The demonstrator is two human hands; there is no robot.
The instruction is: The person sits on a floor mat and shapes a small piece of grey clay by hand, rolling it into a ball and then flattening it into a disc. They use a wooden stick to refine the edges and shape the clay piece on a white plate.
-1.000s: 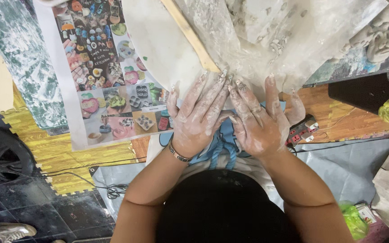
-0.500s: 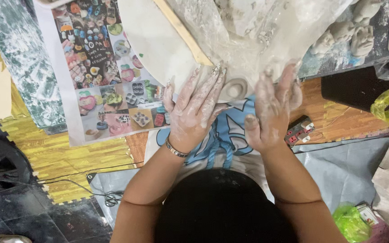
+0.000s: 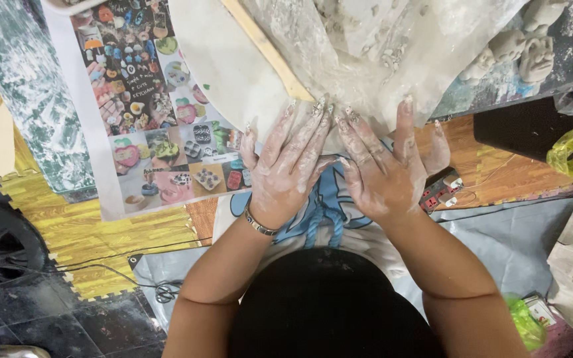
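white-dusted hands (image 3: 339,166), yellow foam mat (image 3: 101,232)

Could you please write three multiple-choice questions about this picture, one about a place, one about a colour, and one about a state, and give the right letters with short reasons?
1. Where does the wooden stick lie?
A. On the pale round slab
B. On the dark floor tiles
C. On the newspaper at the right

2. What colour is the bag at the right edge?
A. Red
B. Yellow-green
C. White

3. In what state are the two hands?
A. Clenched into fists
B. Clean and dry
C. Flat, fingers spread, smeared with pale clay

Answers:
1. A, the stick runs slantwise across the pale round slab.
2. B, its plastic is bright yellow-green.
3. C, the left hand and the right hand lie side by side, palms down, coated whitish, holding nothing.
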